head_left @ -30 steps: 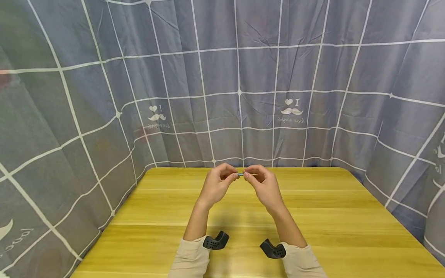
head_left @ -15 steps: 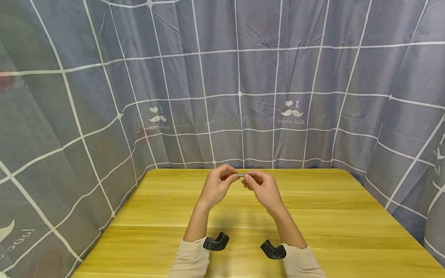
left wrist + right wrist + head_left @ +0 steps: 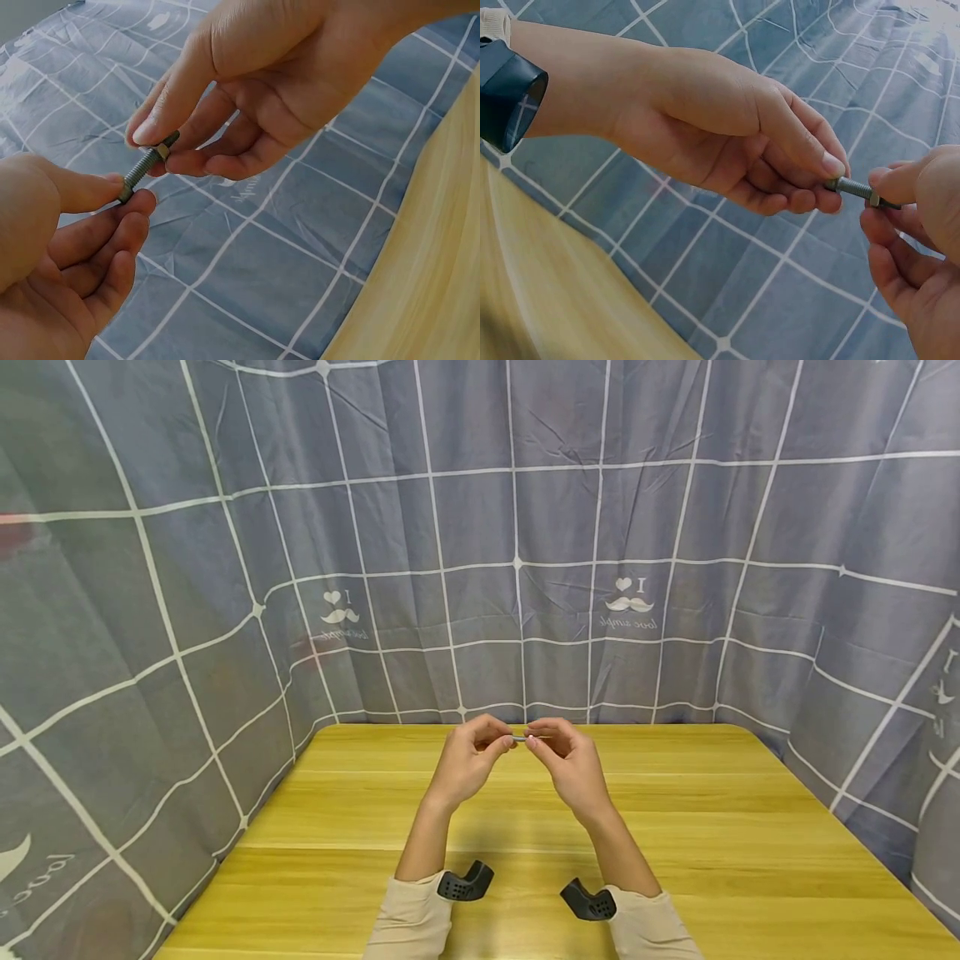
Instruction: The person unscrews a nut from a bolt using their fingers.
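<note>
A metal bolt [image 3: 138, 172] spans the gap between both hands, held above the far part of the table. My left hand [image 3: 463, 764] pinches its head end between thumb and index finger. A hex nut [image 3: 163, 151] sits on the thread near the other end. At that nut, my right hand [image 3: 577, 768] has its thumb and index finger pinched together. The right wrist view shows the threaded shank [image 3: 853, 187] bare between the two grips, with the nut [image 3: 875, 200] beside the right fingertips. The bolt's head is partly hidden by the left fingers.
A wooden table [image 3: 360, 827] lies beneath the hands. Grey curtains [image 3: 480, 527] with white grid lines surround it at the back and sides. Black wrist devices [image 3: 467, 882] are worn at both sleeve cuffs.
The left hand stays steady on the bolt. My right fingers shift at the nut: the index finger, lower half a second ago, is raised and extended again. The bolt keeps its place.
</note>
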Demonstrator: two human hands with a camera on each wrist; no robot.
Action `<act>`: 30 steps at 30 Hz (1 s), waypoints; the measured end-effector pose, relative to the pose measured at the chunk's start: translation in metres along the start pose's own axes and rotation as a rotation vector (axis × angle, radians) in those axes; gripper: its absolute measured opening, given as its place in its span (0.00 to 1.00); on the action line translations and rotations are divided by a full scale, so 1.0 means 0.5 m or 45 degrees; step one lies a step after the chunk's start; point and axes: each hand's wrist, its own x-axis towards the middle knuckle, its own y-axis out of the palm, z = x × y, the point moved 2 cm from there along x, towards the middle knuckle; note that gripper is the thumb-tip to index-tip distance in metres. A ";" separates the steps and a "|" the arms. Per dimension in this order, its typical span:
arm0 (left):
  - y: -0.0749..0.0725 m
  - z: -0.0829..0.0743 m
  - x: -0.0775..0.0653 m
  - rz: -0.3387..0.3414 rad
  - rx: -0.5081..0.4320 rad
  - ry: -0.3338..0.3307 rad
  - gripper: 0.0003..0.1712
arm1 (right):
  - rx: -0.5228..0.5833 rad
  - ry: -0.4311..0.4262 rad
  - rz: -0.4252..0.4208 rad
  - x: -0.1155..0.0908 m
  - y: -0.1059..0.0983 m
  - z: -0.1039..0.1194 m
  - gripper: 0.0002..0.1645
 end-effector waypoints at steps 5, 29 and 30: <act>-0.002 -0.002 -0.001 0.000 -0.012 0.009 0.03 | -0.003 0.031 -0.008 0.000 0.000 -0.002 0.19; -0.001 -0.004 -0.001 -0.001 -0.027 0.019 0.03 | 0.000 0.002 -0.019 0.000 0.000 -0.007 0.16; -0.001 -0.004 0.000 0.000 -0.030 0.020 0.03 | -0.002 0.020 -0.020 0.000 -0.001 -0.007 0.17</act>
